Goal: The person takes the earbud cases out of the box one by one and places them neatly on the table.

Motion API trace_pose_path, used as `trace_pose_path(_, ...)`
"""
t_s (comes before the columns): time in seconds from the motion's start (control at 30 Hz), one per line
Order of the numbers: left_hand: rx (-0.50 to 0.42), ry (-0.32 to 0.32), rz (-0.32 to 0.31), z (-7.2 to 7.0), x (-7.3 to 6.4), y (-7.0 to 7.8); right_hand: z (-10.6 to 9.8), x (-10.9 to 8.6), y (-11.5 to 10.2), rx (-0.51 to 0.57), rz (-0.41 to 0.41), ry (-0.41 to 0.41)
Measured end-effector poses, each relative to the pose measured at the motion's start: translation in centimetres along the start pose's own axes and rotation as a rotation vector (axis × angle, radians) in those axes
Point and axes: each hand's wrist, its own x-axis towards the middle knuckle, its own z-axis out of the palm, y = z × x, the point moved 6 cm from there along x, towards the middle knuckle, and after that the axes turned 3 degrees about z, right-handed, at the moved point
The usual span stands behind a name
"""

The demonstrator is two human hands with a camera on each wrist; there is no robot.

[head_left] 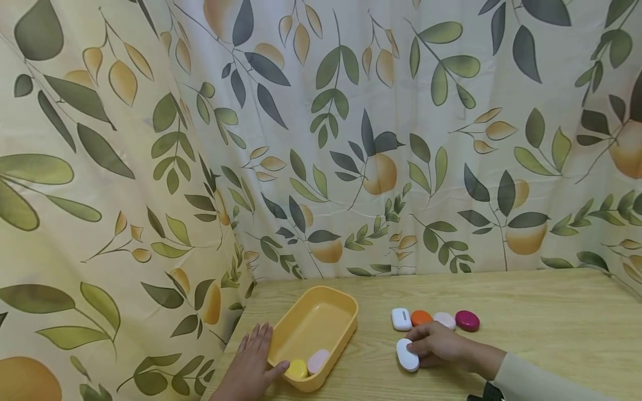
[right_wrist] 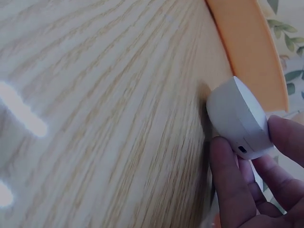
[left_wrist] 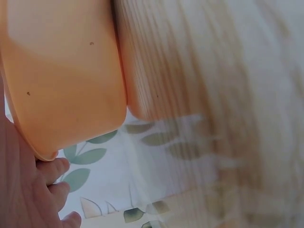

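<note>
Head view, going left to right: the left hand (head_left: pixel 251 365) lies with straight fingers along the left side of the yellow tub (head_left: pixel 312 327). A yellow round piece (head_left: pixel 297 368) and a pink piece (head_left: pixel 318 361) sit in its near end. On the table (head_left: pixel 551 312) come a small white box (head_left: pixel 401 319) and, in front of it, a smooth white case (head_left: pixel 407 356), pinched by the right hand's (head_left: pixel 441 345) thumb and fingers. An orange piece (head_left: pixel 421 318), a pale pink piece (head_left: pixel 444 321) and a dark pink piece (head_left: pixel 467 321) finish the box's row. So two are in the tub, one is in hand, four are out on the table. The white box has a dark mark, maybe writing, too tiny to read. Right wrist view shows a little dark slot (right_wrist: pixel 242 149) on the white case, but no words.
</note>
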Motion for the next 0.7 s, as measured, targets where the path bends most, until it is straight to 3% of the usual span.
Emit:
trace_pose_path(0.5, 0.003, 0.003, 0.0, 0.01, -0.09, 0.04, -0.29, 0.01, -0.66, -0.209, -0.009, 0.06)
trace_pose_path(0.7, -0.001, 0.002, -0.001, 0.09, -0.07, 0.01, -0.42, -0.11, -0.41, -0.231, 0.005, 0.077)
